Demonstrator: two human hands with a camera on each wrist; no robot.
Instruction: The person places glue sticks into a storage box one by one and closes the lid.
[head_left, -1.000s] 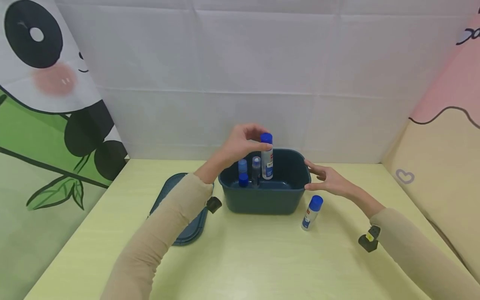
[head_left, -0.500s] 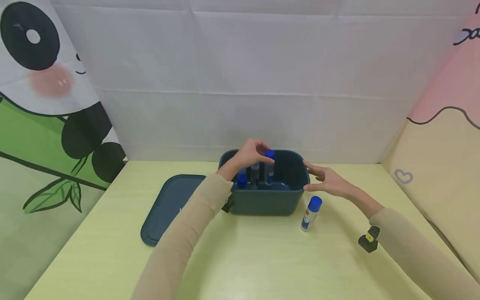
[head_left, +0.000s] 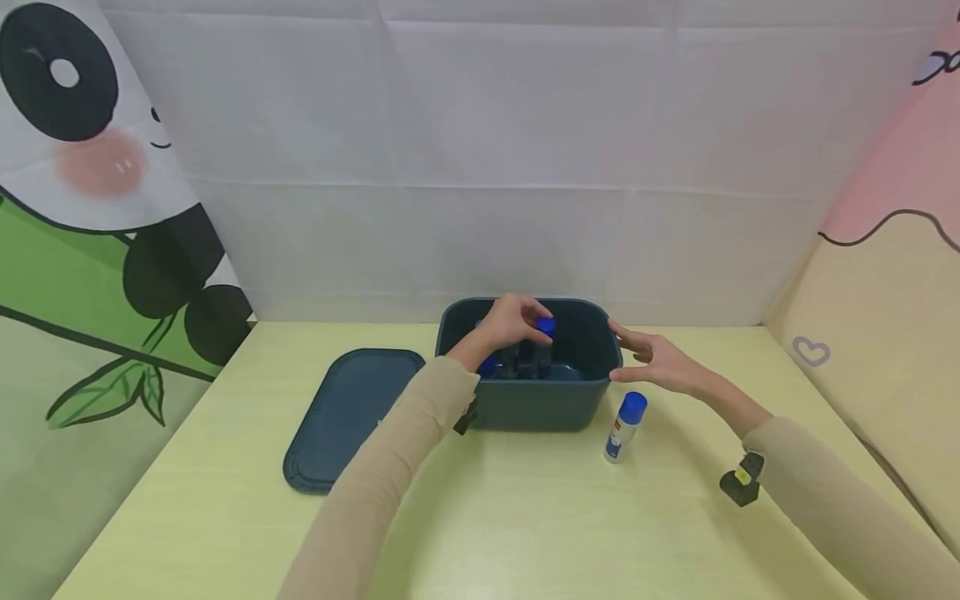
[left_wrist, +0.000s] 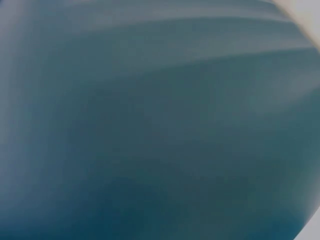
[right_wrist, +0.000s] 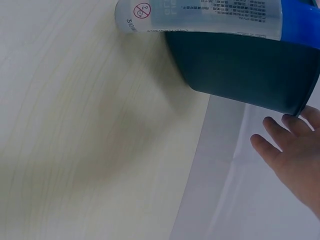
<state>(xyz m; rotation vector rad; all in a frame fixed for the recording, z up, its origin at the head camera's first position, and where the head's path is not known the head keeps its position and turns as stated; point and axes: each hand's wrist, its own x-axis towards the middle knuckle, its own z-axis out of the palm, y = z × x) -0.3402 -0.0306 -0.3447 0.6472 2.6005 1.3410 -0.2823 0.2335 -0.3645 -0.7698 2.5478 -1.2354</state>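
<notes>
My left hand reaches over the dark teal plastic bin and pinches the blue cap of a glue stick between thumb and fingers. The stick stands upright inside, its lower part in shadow. Partly behind that hand is another blue-capped stick, beside a clear, dark-looking tube. My right hand touches the bin's right end with thumb and fingers spread and fairly straight. Near it on the table stands a white glue stick with a blue cap, also large in the right wrist view. Blurred bin wall fills the left wrist view.
A flat dark teal lid lies on the pale yellow table to the left of the bin, partly under my left forearm. White cloth hangs behind, with printed panels on both sides.
My left hand has lowered the glue stick into the bin and shifted slightly right. More of the lid now shows. My right hand stays at the bin's right end.
</notes>
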